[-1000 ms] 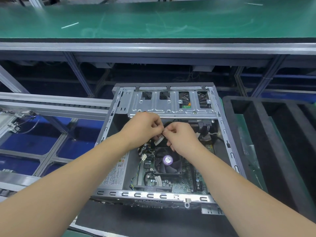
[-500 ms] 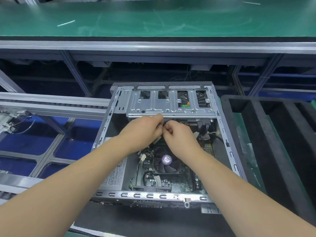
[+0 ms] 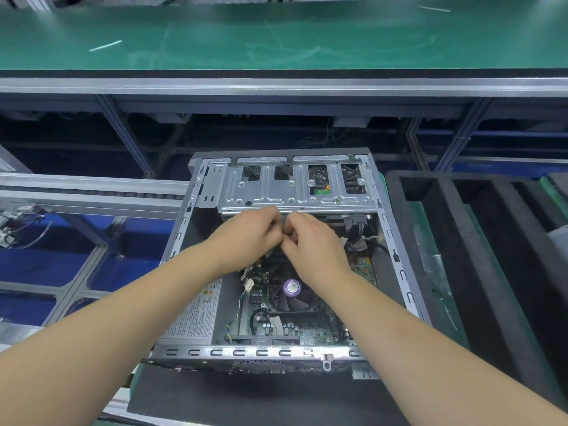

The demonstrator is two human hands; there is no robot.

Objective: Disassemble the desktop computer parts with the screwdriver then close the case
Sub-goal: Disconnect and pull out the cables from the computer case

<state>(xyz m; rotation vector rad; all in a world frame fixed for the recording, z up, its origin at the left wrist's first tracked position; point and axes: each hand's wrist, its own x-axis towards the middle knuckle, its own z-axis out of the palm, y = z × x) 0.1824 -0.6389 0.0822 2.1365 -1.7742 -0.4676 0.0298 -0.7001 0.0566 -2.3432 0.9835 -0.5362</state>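
Green matting covers the long tabletop [image 3: 276, 35] at the back, with aluminium framing below it, and nearer the camera an open computer case [image 3: 396, 256] lies on a dark mat [image 3: 246, 401].

Both hands meet inside the case, just under the edge of the metal drive cage [image 3: 295, 186]. The left hand [image 3: 249, 235] has its fingers curled in toward the right hand [image 3: 310, 241], whose fingers are curled likewise; knuckles nearly touch. Each grip is narrow and closed, and a small pale part shows between the fingertips, but what it is cannot be told, nor which hand truly holds it.

Below the hands sits the black cooler fan [image 3: 292, 293] with a purple label at its hub, mounted on the green motherboard [image 3: 307, 330]. Left of the fan, coloured wires [image 3: 236, 318] run down the board beside the power supply [image 3: 196, 315] with its printed label. At the right of the case, black and white cables [image 3: 359, 232] bunch under the cage.

Right of the case stands a black foam tray [image 3: 479, 272] with long slots.
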